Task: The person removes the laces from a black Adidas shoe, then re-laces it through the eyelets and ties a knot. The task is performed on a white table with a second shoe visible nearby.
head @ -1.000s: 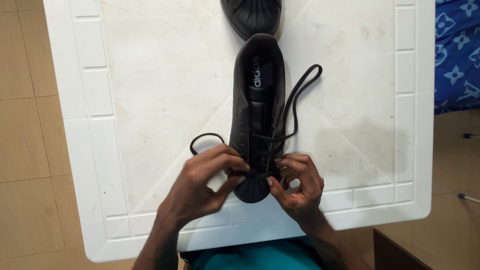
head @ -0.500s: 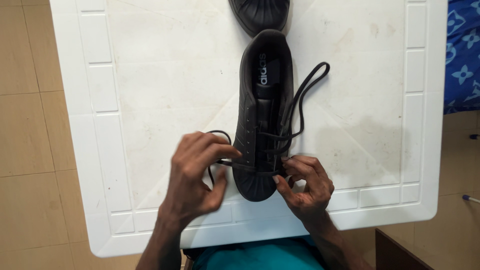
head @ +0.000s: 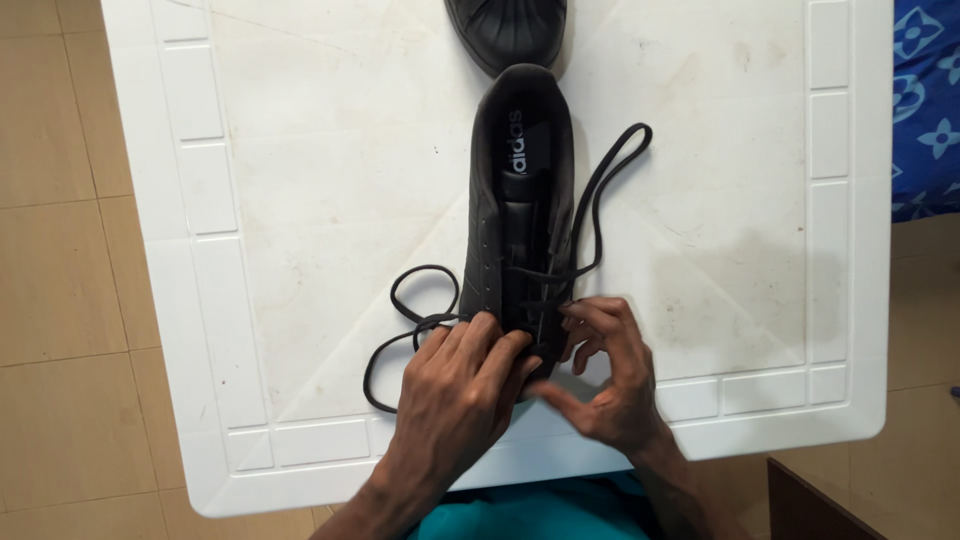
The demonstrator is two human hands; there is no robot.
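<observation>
A black sneaker [head: 520,200] lies on a white plastic table [head: 300,200], its toe toward me and its heel away. My left hand [head: 460,385] rests over the toe and lower eyelets, fingers pinched on the black shoelace [head: 410,310]. My right hand [head: 605,370] touches the right side of the toe, fingertips at the lace near the lowest eyelets. One lace end loops loosely on the table to the left; the other loops out to the right beside the shoe opening. The toe is hidden under my hands.
A second black shoe [head: 507,30] sits at the table's far edge, just beyond the first one's heel. Tan floor tiles [head: 50,250] surround the table. Blue patterned fabric [head: 925,110] lies at the right, and a dark brown corner [head: 810,500] shows at the bottom right.
My left hand has moved right and down, from beside the shoe onto its toe. The left lace end now trails in a longer loop on the table. My right hand stays at the toe.
</observation>
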